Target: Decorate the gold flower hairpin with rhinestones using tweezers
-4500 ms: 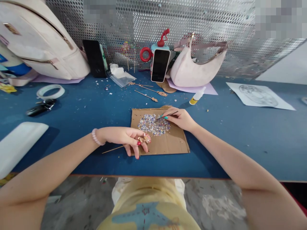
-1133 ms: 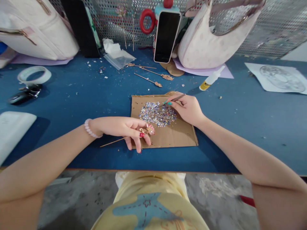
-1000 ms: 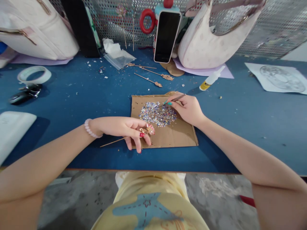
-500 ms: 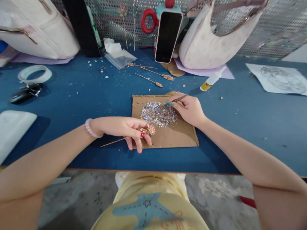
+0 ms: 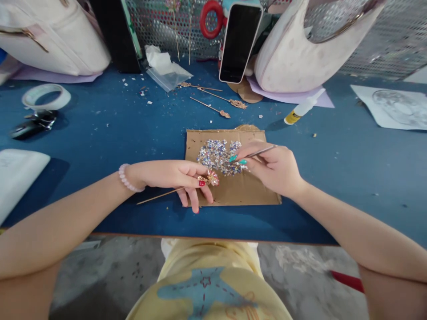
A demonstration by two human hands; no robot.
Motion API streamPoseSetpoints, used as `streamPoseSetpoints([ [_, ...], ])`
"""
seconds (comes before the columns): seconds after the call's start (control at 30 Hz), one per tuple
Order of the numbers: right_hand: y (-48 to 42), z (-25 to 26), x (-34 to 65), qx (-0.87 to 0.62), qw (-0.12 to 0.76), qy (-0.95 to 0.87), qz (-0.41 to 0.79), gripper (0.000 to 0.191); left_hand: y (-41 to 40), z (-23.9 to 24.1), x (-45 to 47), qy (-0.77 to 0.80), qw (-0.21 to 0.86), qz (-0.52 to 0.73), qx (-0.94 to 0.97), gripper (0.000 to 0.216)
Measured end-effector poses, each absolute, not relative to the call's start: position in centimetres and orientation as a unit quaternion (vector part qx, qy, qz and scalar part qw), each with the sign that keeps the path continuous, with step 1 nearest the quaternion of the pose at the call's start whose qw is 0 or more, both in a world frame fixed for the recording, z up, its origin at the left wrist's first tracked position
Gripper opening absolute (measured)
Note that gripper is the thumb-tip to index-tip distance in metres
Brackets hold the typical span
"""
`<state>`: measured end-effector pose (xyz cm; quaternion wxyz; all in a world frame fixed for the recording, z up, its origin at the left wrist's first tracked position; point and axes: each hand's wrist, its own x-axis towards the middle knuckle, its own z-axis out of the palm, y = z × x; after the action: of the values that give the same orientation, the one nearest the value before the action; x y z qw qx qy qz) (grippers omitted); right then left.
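My left hand (image 5: 173, 175) rests on the blue table and pinches a gold hairpin (image 5: 209, 178) with a pink flower head; its thin stick trails left under the palm. My right hand (image 5: 271, 166) pinches slim metal tweezers (image 5: 258, 152), their tip over a heap of small shiny sequins (image 5: 216, 154). The heap lies on a brown cardboard sheet (image 5: 240, 191). The tweezers' tip hangs a little right of the hairpin's flower head.
Two spare gold hairpins (image 5: 213, 108) and a small glue bottle (image 5: 302, 110) lie beyond the cardboard. A phone (image 5: 239, 42) leans upright at the back between a pale handbag (image 5: 300, 58) and a black case (image 5: 115, 38). A tape roll (image 5: 46, 95) and white tray (image 5: 16, 173) sit left.
My right hand with the tweezers has drawn back from the far side of the sequin heap toward the hairpin's flower head. My left hand has stayed put, and the view has tilted down slightly.
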<state>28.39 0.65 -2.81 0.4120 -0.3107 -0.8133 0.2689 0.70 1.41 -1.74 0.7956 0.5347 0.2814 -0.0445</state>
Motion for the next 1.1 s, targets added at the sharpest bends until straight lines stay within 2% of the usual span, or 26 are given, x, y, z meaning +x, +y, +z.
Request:
streamPoseSetpoints([
  [0.2, -1.1, -2.1, 27.3, -0.208, 0.409, -0.858, 0.228, 0.016, 1.3, -1.6, 0.5, 0.273, 0.797, -0.05, 0.536, 0.02],
  [0.57, -1.4, -2.4, 26.9, -0.212, 0.411, -0.867, 0.188, 0.016, 1.3, -1.5, 0.8, 0.263, 0.807, -0.054, 0.525, 0.012],
  [1.1, -1.4, -2.6, 26.8, -0.192, 0.405, -0.874, 0.187, 0.017, 1.3, -1.3, 0.7, 0.247, 0.776, -0.059, 0.577, 0.023],
])
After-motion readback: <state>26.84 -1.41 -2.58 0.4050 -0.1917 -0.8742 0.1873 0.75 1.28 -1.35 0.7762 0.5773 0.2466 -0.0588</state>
